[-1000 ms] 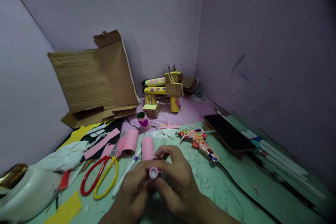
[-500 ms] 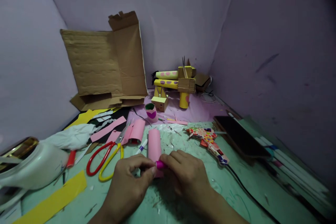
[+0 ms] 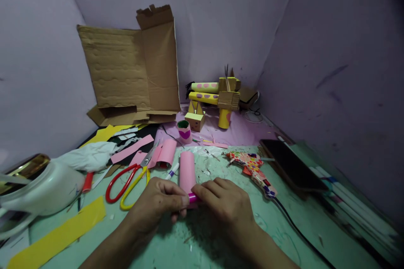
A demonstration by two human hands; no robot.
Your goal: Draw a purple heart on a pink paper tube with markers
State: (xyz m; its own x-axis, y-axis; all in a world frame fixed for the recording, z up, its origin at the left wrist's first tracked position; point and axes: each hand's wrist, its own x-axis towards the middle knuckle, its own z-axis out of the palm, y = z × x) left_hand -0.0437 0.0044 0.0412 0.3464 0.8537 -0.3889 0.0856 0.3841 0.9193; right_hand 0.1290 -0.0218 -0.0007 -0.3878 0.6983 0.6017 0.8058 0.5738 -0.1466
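Between my two hands is a short, shiny magenta marker (image 3: 192, 198), mostly covered by the fingers. My left hand (image 3: 164, 201) pinches its left end with thumb and fingertips. Closed round its other end is my right hand (image 3: 222, 204), knuckles up. Just beyond them a pink paper-covered tube (image 3: 187, 170) lies on the table, its near end partly behind the fingers. A white marker with a purple band (image 3: 172, 172) is beside the tube. Scissors (image 3: 135, 183) with red and yellow handles lie left of my left hand.
A patterned glue gun (image 3: 252, 170) with a black cord lies at right, near a phone (image 3: 292, 166) and pens. Pink rolls, paper scraps, a yellow strip (image 3: 59, 235) and a white pot (image 3: 53, 189) are at left. Cardboard (image 3: 129, 67) and yellow spotted tubes (image 3: 205, 98) stand behind.
The camera view has shifted slightly. My left hand has turned, its lower fingers now showing under the thumb. The magenta marker is still between both hands, now lying more level.
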